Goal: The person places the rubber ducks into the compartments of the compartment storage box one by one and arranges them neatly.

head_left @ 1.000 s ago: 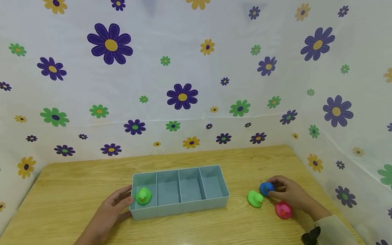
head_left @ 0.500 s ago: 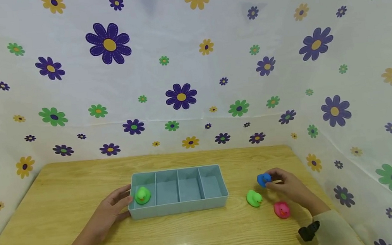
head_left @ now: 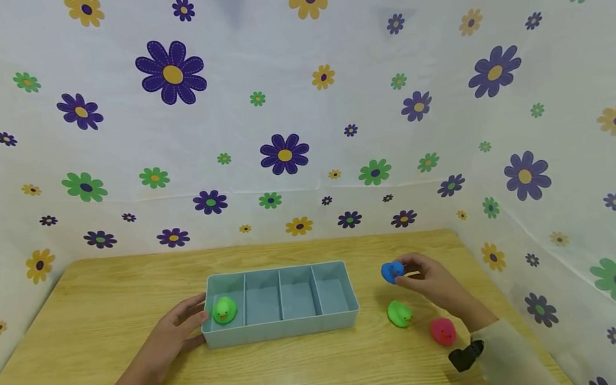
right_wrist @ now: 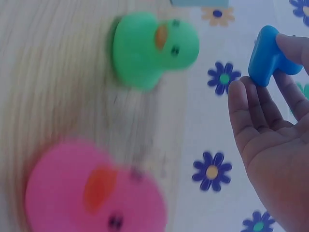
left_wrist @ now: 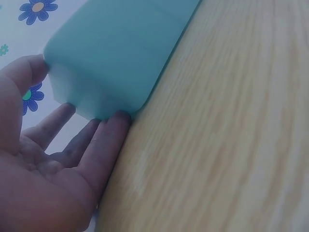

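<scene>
Between thumb and fingers my right hand (head_left: 431, 281) pinches a blue rubber duck (head_left: 392, 272), held above the table to the right of the box. The right wrist view shows the blue duck (right_wrist: 266, 57) at the fingertips. My left hand (head_left: 173, 333) touches the left end of a blue-grey box (head_left: 281, 328) with several compartments; in the left wrist view its fingertips rest against the box wall (left_wrist: 116, 53). A green rubber duck (head_left: 224, 310) sits in the leftmost compartment. On the table stand another green duck (head_left: 399, 313) and a pink duck (head_left: 443, 331), both below my right hand.
The wooden table (head_left: 302, 376) ends at a white flowered cloth (head_left: 235, 119) behind it and along the right side. The box's other compartments hold nothing visible.
My right hand has lifted the blue duck from beside the green and pink ducks and carried it left and toward the back. My left hand has stayed at the box.
</scene>
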Demonstrator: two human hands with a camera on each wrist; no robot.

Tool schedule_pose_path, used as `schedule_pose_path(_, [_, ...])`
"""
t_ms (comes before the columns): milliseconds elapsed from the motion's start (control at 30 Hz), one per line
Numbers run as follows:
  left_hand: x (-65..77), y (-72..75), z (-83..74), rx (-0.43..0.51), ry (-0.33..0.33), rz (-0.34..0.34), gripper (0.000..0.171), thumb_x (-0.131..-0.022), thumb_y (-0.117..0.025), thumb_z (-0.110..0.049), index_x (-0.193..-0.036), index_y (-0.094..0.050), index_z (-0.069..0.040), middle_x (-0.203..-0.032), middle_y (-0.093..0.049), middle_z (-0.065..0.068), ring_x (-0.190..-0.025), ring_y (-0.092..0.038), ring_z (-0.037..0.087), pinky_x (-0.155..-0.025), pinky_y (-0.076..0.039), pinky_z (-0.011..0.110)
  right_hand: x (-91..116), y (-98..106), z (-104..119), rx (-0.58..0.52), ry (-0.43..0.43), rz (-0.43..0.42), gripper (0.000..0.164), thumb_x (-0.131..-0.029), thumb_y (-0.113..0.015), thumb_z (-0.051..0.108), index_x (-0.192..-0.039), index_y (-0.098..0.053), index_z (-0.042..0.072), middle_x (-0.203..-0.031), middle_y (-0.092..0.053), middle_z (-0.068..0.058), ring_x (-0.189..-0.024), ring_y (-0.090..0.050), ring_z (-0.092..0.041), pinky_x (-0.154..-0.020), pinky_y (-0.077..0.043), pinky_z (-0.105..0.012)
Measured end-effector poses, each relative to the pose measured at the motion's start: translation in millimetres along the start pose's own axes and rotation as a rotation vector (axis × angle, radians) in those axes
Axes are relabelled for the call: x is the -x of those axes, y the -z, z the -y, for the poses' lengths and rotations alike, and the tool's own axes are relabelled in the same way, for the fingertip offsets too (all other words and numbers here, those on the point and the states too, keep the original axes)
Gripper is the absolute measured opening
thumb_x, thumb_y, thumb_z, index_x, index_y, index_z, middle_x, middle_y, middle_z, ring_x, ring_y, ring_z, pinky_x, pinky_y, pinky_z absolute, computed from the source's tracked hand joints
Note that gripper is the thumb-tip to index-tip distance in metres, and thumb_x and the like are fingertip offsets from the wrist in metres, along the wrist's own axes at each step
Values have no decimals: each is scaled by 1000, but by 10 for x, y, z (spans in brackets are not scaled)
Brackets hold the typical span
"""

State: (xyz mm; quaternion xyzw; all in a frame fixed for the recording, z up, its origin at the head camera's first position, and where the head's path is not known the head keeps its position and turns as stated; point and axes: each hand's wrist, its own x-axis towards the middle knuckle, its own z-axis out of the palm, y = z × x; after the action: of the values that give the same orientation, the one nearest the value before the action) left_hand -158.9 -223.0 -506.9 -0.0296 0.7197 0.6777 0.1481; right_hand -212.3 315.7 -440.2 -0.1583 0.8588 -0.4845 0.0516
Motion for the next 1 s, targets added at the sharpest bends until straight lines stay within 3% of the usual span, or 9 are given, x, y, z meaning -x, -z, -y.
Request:
schedule_pose_path(200, [3, 16, 5, 13, -9, -1, 71, -106, -60, -39, -162, -29, -10, -166, -28, 21, -149, -33, 44, -108, -52, 51, -133, -190, 114, -40, 16, 17, 31, -99, -72, 16, -125, -62, 1, -124, -64, -16, -115, -63, -38, -92, -57, -22])
schedule_pose_path(433, [-5, 11, 20, 17, -10, -14, 69, -106, -60, -38, -162, -30, -10, -166, -28, 21, -149, -33, 44, -108, -52, 50, -279, -437, 265, -113, 41, 12, 30, -99, -72, 15, -125, -62, 3, -123, -64, -15, -113, -63, -36, -93, -57, -24])
schedule_pose_path(767, [-36, -1, 66, 37, -13, -21, 68, -105, -61, -38, -161, -33, -11, -165, -31, 20, -149, -35, 42, -107, -53, 49, -419, -806, 427, -150, 85, 110, 31, -101, -69, 14, -128, -61, 2, -122, -62, -15, -111, -63, -35, -90, -59, -25])
schedule_pose_path(1000, [-6, -13, 44, 40, -10, -24, 67, -106, -61, -37, -161, -33, -10, -165, -31, 20, -149, -35, 42, -107, -53, 49, -508, -1036, 565, -153, 114, 123, 29, -99, -72, 14, -125, -63, 3, -120, -64, -13, -108, -63, -31, -89, -59, -25])
